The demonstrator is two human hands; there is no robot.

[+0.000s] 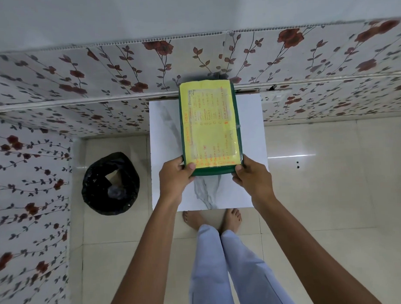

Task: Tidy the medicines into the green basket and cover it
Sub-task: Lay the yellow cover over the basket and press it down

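The green basket (pixel 215 171) stands on a small white marble-patterned table (pixel 165 139), its long side running away from me. A yellow cover sheet (pixel 209 126) with red writing lies flat over its top and hides everything inside; no medicines are visible. My left hand (pixel 174 179) grips the basket's near left corner, thumb on the edge of the yellow cover. My right hand (pixel 252 176) grips the near right corner in the same way.
A black-lined waste bin (pixel 111 183) stands on the tiled floor left of the table. Floral-papered walls close in behind and to the left. My bare feet (pixel 211 219) are at the table's near edge. Pale floor tiles spread to the right.
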